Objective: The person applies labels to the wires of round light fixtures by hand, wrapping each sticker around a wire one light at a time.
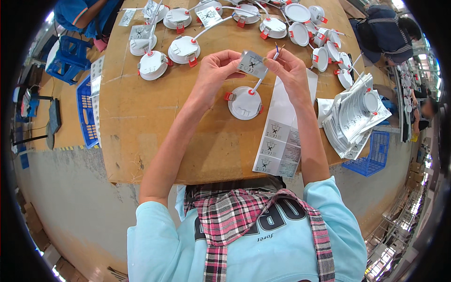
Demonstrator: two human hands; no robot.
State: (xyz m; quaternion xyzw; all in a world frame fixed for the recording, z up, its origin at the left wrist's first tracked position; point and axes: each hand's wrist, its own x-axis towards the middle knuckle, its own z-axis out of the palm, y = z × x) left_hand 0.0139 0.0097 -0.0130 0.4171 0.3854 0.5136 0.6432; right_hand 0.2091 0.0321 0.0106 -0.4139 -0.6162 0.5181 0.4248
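Note:
My left hand (pixel 217 71) pinches the left edge of a silvery printed label (pixel 252 64). My right hand (pixel 290 70) grips the white cable (pixel 259 84) of a round downlight near its bare wire ends, its thumb beside the label's right edge. The label lies against the cable; whether it is stuck there I cannot tell. Below my hands the downlight (pixel 244 104) rests on the table, with red-tipped clips at its sides. Under my right forearm lies a long label sheet (pixel 282 145), some printed labels still on its lower part.
Several white downlights (pixel 184 50) stand across the far side of the brown table (pixel 155 122). More are heaped at the far right (pixel 321 58). A thick stack of label sheets (pixel 347 122) sits at the right edge, a downlight on top. Blue crates (pixel 87 110) flank the table; other people sit beyond.

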